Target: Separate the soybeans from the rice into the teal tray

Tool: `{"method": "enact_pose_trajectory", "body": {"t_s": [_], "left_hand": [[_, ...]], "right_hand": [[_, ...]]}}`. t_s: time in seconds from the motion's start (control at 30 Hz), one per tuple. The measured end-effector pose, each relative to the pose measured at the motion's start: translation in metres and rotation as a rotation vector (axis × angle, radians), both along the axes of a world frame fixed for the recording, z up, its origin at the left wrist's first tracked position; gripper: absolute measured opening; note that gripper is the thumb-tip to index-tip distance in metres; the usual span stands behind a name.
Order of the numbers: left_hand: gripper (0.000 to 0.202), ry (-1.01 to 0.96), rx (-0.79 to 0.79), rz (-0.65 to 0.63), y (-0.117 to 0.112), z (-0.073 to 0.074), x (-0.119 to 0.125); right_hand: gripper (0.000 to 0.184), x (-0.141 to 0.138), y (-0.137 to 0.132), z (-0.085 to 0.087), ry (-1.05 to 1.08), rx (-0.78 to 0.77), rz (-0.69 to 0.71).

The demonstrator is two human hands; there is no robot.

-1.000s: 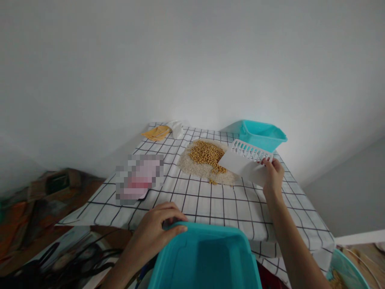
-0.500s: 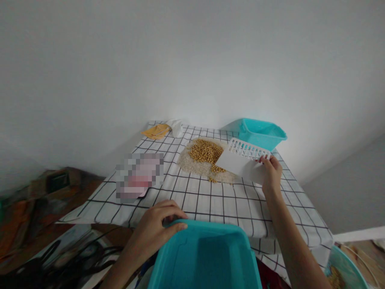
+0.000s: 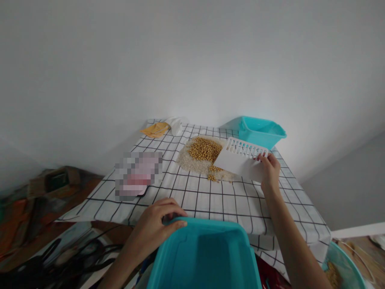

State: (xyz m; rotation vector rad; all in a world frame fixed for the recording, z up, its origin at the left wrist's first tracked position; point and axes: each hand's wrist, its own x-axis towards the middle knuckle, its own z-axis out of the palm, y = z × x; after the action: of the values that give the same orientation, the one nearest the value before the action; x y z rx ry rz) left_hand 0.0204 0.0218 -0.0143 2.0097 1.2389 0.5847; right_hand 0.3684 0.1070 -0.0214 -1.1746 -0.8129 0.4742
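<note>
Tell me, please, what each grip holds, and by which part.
The left grip holds a turquoise tub by its far-left rim; the right grip holds a white slotted sheet by its right end.

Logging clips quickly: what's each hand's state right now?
Left hand: closed, holding the near turquoise bin by its rim.
Right hand: closed, holding the white slotted panel.

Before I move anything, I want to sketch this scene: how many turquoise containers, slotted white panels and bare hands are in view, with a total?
Turquoise containers: 3 (nearest, far right, bottom right)
Slotted white panel: 1
Bare hands: 2
Total: 6
</note>
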Motion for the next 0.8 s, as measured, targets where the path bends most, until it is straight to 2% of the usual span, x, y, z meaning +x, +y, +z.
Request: {"method": "enact_pose_trajectory", "body": {"t_s": [0.8], "left_hand": [[0.008,-0.019,-0.003,0.002,0.0016,-0.0046,-0.001]], "right_hand": [[0.013,-0.0041,-0.0026,0.003,-0.023,0.003,0.052]]}}
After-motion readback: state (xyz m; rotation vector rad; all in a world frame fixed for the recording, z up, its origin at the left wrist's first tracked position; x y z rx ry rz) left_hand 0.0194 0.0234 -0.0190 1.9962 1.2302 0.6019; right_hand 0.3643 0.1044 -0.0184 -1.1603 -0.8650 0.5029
